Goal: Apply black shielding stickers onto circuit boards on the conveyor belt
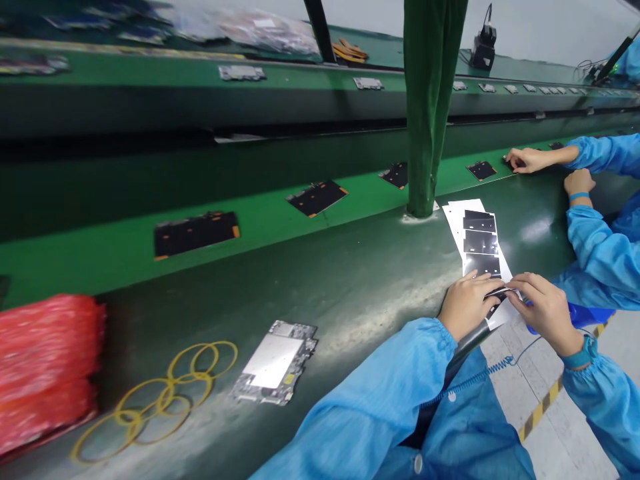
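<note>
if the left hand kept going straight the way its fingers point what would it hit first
The left hand would first meet the curled black film piece at the end of the white backing sheet; its fingertips seem to touch it already, though depth is hard to judge.

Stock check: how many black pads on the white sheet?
3, down the white sheet: top pad, middle pad, lowest pad. More may be hidden by the left hand and right hand.

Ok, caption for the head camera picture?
Left hand and right hand hold a black sticker on a white sheet.
</note>
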A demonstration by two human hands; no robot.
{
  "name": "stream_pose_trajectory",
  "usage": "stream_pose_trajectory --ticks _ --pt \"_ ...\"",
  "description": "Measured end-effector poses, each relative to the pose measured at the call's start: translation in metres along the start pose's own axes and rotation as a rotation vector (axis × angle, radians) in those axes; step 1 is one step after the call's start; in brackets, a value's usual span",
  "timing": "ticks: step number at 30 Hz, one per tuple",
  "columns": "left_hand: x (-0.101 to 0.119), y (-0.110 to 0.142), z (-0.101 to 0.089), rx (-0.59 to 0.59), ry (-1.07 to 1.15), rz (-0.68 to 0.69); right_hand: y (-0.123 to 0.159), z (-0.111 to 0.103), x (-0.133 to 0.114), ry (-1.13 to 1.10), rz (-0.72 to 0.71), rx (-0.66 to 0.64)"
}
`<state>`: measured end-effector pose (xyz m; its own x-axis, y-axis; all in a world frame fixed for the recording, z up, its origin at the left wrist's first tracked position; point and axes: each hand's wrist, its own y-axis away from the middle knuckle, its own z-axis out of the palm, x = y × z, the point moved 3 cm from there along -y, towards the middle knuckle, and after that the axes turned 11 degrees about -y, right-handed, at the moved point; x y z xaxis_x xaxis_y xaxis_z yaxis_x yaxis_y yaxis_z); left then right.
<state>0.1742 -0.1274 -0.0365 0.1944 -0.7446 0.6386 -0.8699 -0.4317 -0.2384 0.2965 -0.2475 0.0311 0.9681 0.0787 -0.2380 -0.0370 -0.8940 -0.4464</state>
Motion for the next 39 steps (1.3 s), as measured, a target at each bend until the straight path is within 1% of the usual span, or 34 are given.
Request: stream_pose_trajectory --ticks 3,6,8,10,13,17,19,20,22,23,24,25,26,28,29,30,31,33,34,35,36,37,38,39 --pt "0.002 0.000 -0.003 -0.003 0.007 -0.002 0.003 0.000 0.002 -0.047 0.049 -0.019" --pt "0.005 0.001 -0.005 -0.020 0.035 -0.015 0.007 0.001 0.005 -0.126 0.105 -0.010" --pt "0.006 0.002 -0.009 -0.038 0.065 -0.021 0.008 0.000 0.005 -0.213 0.125 0.035" --pt "0.009 -0.001 -0.017 -0.053 0.087 0.015 0.006 -0.003 0.004 -0.313 0.141 0.098" --pt "0.017 -0.017 -0.040 -0.085 0.053 0.159 -0.001 -0.016 -0.001 -0.423 0.134 0.148" --pt "0.038 -0.057 -0.080 -0.185 -0.132 0.352 -0.014 -0.043 -0.007 -0.429 0.049 0.177" --pt "0.052 -0.077 -0.103 -0.208 -0.209 0.397 -0.022 -0.056 -0.005 -0.427 0.071 0.243" --pt "0.058 -0.084 -0.115 -0.207 -0.229 0.398 -0.025 -0.062 -0.002 -0.440 0.100 0.313" --pt "0.070 -0.093 -0.141 -0.159 -0.207 0.361 -0.028 -0.071 0.004 -0.490 0.179 0.513" --pt "0.075 -0.095 -0.155 -0.106 -0.154 0.329 -0.029 -0.073 0.007 -0.527 0.219 0.616" --pt "0.078 -0.095 -0.169 -0.033 -0.069 0.293 -0.029 -0.071 0.009 -0.579 0.250 0.690" --pt "0.080 -0.095 -0.181 0.056 0.041 0.255 -0.030 -0.067 0.010 -0.651 0.273 0.713" --pt "0.079 -0.093 -0.192 0.155 0.160 0.215 -0.030 -0.059 0.010 -0.742 0.293 0.679" --pt "0.070 -0.091 -0.204 0.339 0.364 0.114 -0.033 -0.037 0.006 -0.930 0.355 0.504" --pt "0.062 -0.091 -0.203 0.406 0.433 0.046 -0.033 -0.025 0.003 -1.009 0.409 0.401" --pt "0.051 -0.090 -0.199 0.445 0.484 -0.036 -0.033 -0.013 0.000 -1.068 0.478 0.313" --pt "0.040 -0.087 -0.190 0.451 0.524 -0.124 -0.032 -0.003 -0.002 -1.111 0.553 0.251" --pt "0.016 -0.077 -0.163 0.400 0.584 -0.278 -0.029 0.013 -0.003 -1.173 0.680 0.188" --pt "0.006 -0.067 -0.147 0.372 0.590 -0.329 -0.028 0.019 -0.001 -1.196 0.727 0.171" --pt "-0.003 -0.054 -0.131 0.357 0.561 -0.352 -0.026 0.025 0.003 -1.209 0.766 0.154" --pt "-0.009 -0.040 -0.116 0.361 0.495 -0.347 -0.023 0.030 0.007 -1.207 0.794 0.125" --pt "-0.013 -0.024 -0.101 0.376 0.376 -0.315 -0.021 0.035 0.013 -1.196 0.815 0.086" --pt "-0.015 -0.009 -0.087 0.359 0.231 -0.257 -0.018 0.040 0.018 -1.178 0.830 0.044" --pt "-0.014 0.004 -0.073 0.300 0.107 -0.172 -0.014 0.045 0.024 -1.158 0.842 0.007"
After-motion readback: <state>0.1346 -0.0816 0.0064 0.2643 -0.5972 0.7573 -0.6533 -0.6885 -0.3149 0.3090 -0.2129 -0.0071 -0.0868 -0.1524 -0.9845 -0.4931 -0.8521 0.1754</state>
